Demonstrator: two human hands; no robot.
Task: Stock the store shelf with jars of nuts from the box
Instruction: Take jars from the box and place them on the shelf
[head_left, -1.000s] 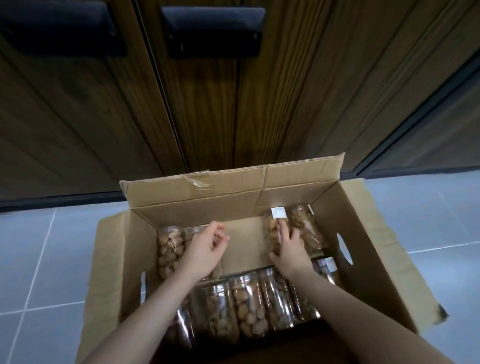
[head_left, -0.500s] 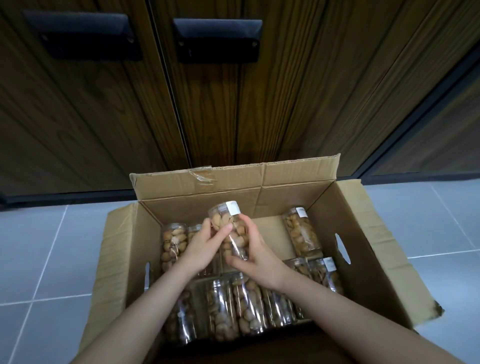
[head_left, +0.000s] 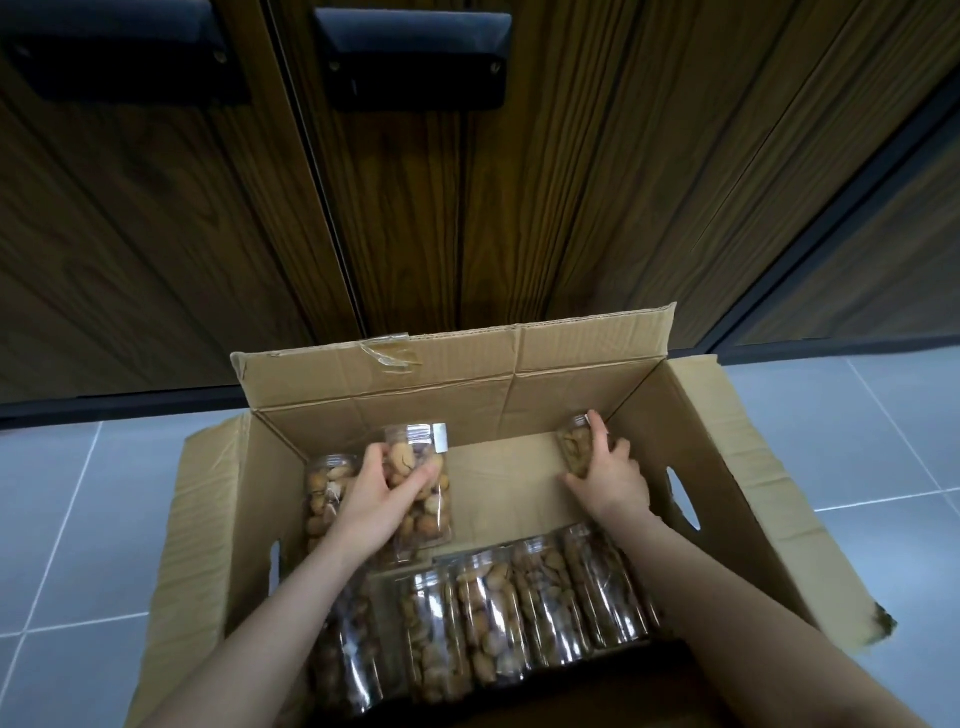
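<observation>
You had one jar (head_left: 415, 488) of nuts in your left hand (head_left: 371, 499), fingers wrapped round its middle, the jar lifted clear of its neighbours and leaning a little toward the box's back wall. Your right hand (head_left: 608, 478) was closed round a second jar (head_left: 574, 447) in the far right corner of the box (head_left: 727, 467); whether that one had left the bottom could not be told. One more jar (head_left: 324, 488) stood at the left wall beside your left hand, and a row of jars (head_left: 519, 613) lay along the near side, untouched. The middle of the box floor showed bare cardboard. No shelf was in view, only dark wooden doors (head_left: 415, 208) behind the box and grey floor tiles (head_left: 78, 519) around it. Judgement: stocking was partway at most, with both held jars not yet placed and the near row plus the left jar remaining.
</observation>
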